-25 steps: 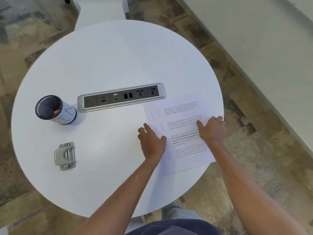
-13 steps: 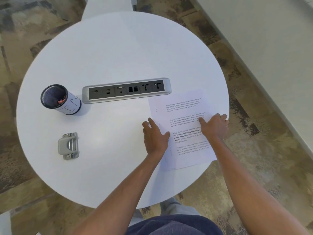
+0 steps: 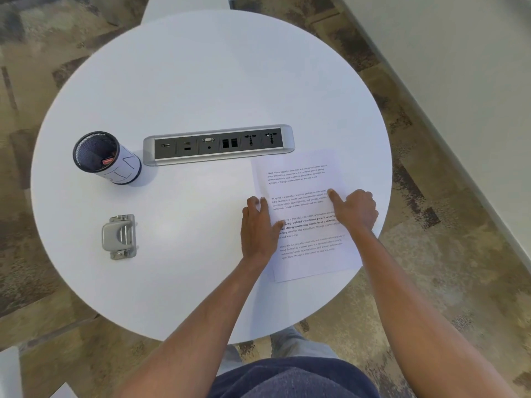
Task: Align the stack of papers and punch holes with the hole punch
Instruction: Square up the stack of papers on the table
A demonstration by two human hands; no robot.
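A: Where is the stack of papers?
B: It lies flat on the right side of the round white table, near the rim and turned a bit. Its top corner is just beside the grey socket strip.
A: Is it neat?
B: Not quite. At the bottom left a lower sheet seems to peek out. So I think the lining up is not done yet.
A: How will the papers feel?
B: Light, thin and floppy, I think. They can slide on the smooth table and on each other. They crease if you squeeze hard. It is best to hold both long sides, stand the stack up and tap it on the table.
A: What does the left hand do?
B: It lies spread out at the left edge. Its fingertips touch the edge and its thumb rests on the page. It pinches nothing.
A: And the right hand?
B: It rests on the right edge. One finger lies straight on the page and the others are curled. I cannot tell if they pinch the sheets or just press.
A: Where is the hole punch?
B: On the left side of the table, well apart from the papers, with no hand on it. A black mesh pen cup is beyond it.
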